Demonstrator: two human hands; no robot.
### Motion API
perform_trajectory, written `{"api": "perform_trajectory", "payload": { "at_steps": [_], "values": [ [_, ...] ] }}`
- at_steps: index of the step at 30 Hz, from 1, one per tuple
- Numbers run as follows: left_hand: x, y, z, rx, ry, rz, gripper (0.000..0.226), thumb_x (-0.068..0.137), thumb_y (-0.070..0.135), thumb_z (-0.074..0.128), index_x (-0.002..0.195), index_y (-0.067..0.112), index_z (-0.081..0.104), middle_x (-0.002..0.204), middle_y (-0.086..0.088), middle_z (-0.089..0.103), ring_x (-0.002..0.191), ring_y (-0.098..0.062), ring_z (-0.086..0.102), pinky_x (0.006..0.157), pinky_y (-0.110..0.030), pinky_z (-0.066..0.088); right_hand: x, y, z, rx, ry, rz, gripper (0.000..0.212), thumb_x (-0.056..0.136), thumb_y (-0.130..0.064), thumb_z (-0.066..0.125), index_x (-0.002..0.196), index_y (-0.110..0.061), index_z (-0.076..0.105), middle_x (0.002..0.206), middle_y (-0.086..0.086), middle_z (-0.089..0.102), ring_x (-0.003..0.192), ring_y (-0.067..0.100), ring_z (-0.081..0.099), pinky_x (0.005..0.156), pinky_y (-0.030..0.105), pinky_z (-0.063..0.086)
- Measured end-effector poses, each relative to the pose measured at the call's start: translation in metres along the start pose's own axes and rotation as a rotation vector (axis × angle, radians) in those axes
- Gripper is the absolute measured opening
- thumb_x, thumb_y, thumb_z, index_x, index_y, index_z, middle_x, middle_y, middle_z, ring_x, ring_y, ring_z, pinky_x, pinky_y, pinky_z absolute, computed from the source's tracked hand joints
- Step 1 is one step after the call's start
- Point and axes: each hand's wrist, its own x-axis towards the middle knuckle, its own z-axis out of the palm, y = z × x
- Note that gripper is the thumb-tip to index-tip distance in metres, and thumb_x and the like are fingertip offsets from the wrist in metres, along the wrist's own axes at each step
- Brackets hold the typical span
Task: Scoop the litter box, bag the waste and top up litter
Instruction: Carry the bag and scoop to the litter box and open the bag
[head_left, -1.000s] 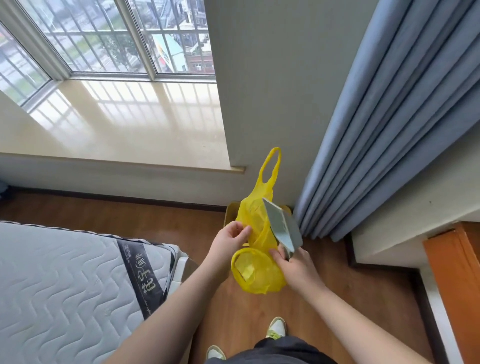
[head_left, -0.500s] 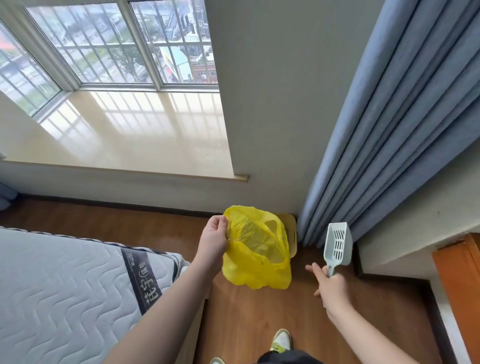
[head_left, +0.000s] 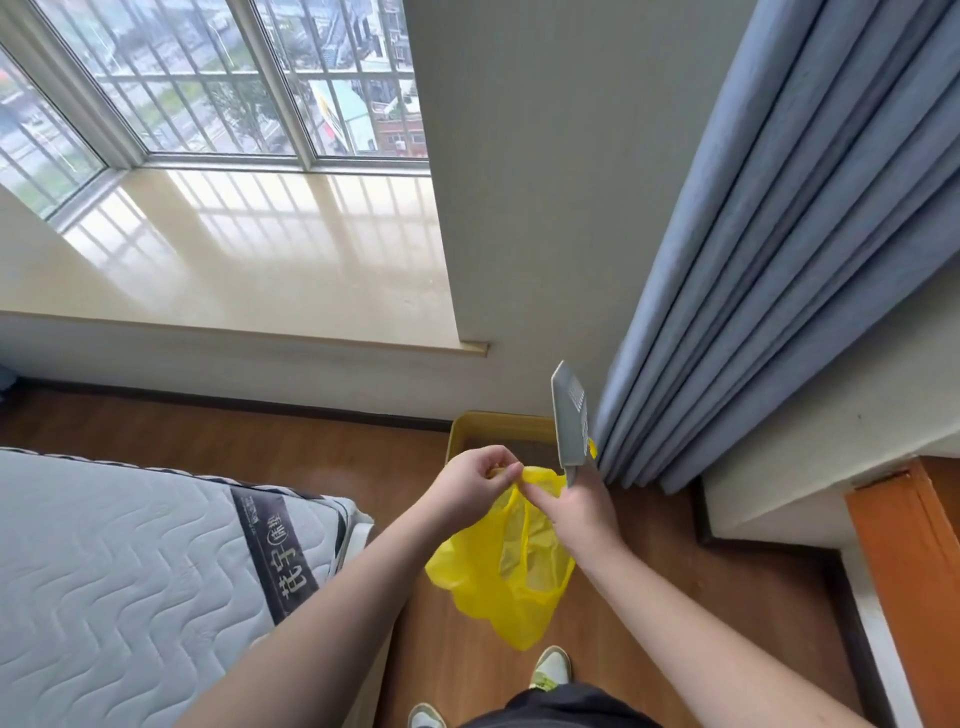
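Scooping looks unstarted: my left hand (head_left: 475, 480) pinches the yellow bag (head_left: 501, 566) top, my right hand (head_left: 582, 506) grips scoop (head_left: 570, 421) and bag; litter box (head_left: 498, 434) awaits.

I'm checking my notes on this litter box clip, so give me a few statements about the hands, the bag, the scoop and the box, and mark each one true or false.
1. The left hand pinches the top edge of the yellow bag. True.
2. The scoop lies on the floor. False: the right hand holds it by the handle, blade pointing up.
3. The yellow litter box sits on the floor against the wall, beside the curtain. True.
4. The bag rests on the mattress. False: it hangs from the hands above the wooden floor.
5. The right hand holds only the scoop. False: its fingers also touch the bag's rim.
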Motion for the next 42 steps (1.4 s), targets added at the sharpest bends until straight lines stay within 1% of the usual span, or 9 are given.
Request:
{"api": "perform_trajectory", "payload": {
  "at_steps": [3, 6, 15, 20, 26, 31, 36, 40, 42],
  "values": [
    [-0.004, -0.006, -0.007, -0.091, -0.063, -0.023, 0.021, 0.094, 0.040, 0.058, 0.085, 0.024, 0.068, 0.059, 0.014, 0.051, 0.053, -0.001, 0.041, 0.051, -0.018, 0.035, 0.006, 0.014, -0.005, -0.024, -0.180, 0.085, 0.074, 0.072, -0.031, 0.082, 0.138, -0.024, 0.048, 0.124, -0.018, 0.048, 0.113, 0.001, 0.045, 0.084, 0.006, 0.029],
    [-0.009, -0.011, -0.012, -0.217, -0.161, -0.047, 0.025, 0.091, 0.043, 0.063, 0.080, 0.020, 0.067, 0.063, 0.013, 0.053, 0.056, -0.004, 0.043, 0.053, -0.018, 0.037, 0.009, 0.027, -0.013, -0.122, -0.255, 0.129, 0.047, 0.080, -0.031, 0.075, 0.125, -0.026, 0.062, 0.122, -0.018, 0.055, 0.117, 0.008, 0.052, 0.084, 0.013, 0.032],
    [-0.006, -0.054, -0.020, 0.413, 0.103, 0.003, 0.022, 0.078, 0.023, 0.068, 0.086, 0.035, 0.052, 0.083, 0.010, 0.061, 0.081, -0.020, 0.060, 0.059, -0.027, 0.037, 0.018, 0.043, -0.020, -0.207, -0.182, 0.287, 0.017, 0.095, -0.021, 0.056, 0.104, -0.013, 0.067, 0.098, 0.007, 0.068, 0.097, 0.027, 0.061, 0.073, 0.025, 0.038],
    [-0.002, -0.073, -0.031, 0.435, 0.210, -0.068, 0.022, 0.081, 0.008, 0.054, 0.095, 0.022, 0.062, 0.094, 0.000, 0.057, 0.086, -0.025, 0.055, 0.061, -0.028, 0.032, 0.017, 0.049, -0.030, -0.136, -0.163, 0.344, 0.014, 0.095, -0.022, 0.055, 0.089, -0.014, 0.065, 0.078, 0.005, 0.067, 0.075, 0.026, 0.062, 0.071, 0.035, 0.052],
    [-0.001, -0.094, -0.040, 0.346, 0.140, -0.137, 0.030, 0.080, 0.008, 0.060, 0.104, 0.025, 0.068, 0.097, 0.005, 0.063, 0.093, -0.021, 0.060, 0.067, -0.027, 0.044, 0.025, 0.052, -0.050, -0.154, -0.032, 0.412, 0.024, 0.096, -0.027, 0.055, 0.107, -0.009, 0.066, 0.067, -0.005, 0.050, 0.073, 0.024, 0.053, 0.068, 0.038, 0.048],
    [-0.004, -0.080, -0.037, 0.233, 0.165, 0.138, 0.053, 0.076, 0.039, 0.075, 0.125, 0.028, 0.055, 0.117, 0.011, 0.056, 0.104, -0.006, 0.054, 0.089, -0.020, 0.043, 0.017, 0.038, -0.046, 0.107, -0.028, 0.601, 0.038, 0.095, -0.039, 0.054, 0.096, -0.002, 0.061, 0.062, 0.006, 0.046, 0.047, 0.017, 0.044, 0.042, 0.024, 0.033],
    [-0.020, -0.046, 0.009, 0.404, 0.339, 0.648, 0.015, 0.089, 0.032, 0.059, 0.095, 0.020, 0.063, 0.097, 0.004, 0.065, 0.089, -0.017, 0.061, 0.077, -0.029, 0.049, 0.005, 0.011, -0.031, 0.574, -0.125, 0.757, 0.023, 0.098, -0.033, 0.052, 0.083, -0.015, 0.057, 0.042, -0.004, 0.045, 0.027, 0.004, 0.035, 0.031, 0.013, 0.024],
    [-0.017, -0.057, 0.034, 0.572, 0.325, 0.692, 0.017, 0.093, 0.027, 0.053, 0.089, 0.015, 0.064, 0.089, 0.000, 0.068, 0.079, -0.022, 0.064, 0.060, -0.031, 0.054, 0.000, 0.006, -0.027, 0.626, -0.208, 0.801, 0.028, 0.098, -0.035, 0.051, 0.077, -0.016, 0.054, 0.038, -0.005, 0.037, 0.026, 0.004, 0.028, 0.031, 0.012, 0.023],
    [-0.014, -0.069, 0.032, 0.665, 0.348, 0.687, 0.013, 0.087, 0.026, 0.063, 0.098, 0.018, 0.063, 0.105, -0.003, 0.067, 0.097, -0.025, 0.063, 0.074, -0.037, 0.056, -0.003, 0.007, -0.028, 0.609, -0.249, 0.808, 0.032, 0.098, -0.035, 0.050, 0.073, -0.016, 0.052, 0.037, -0.005, 0.034, 0.026, 0.004, 0.026, 0.031, 0.013, 0.023]
  ]
}}
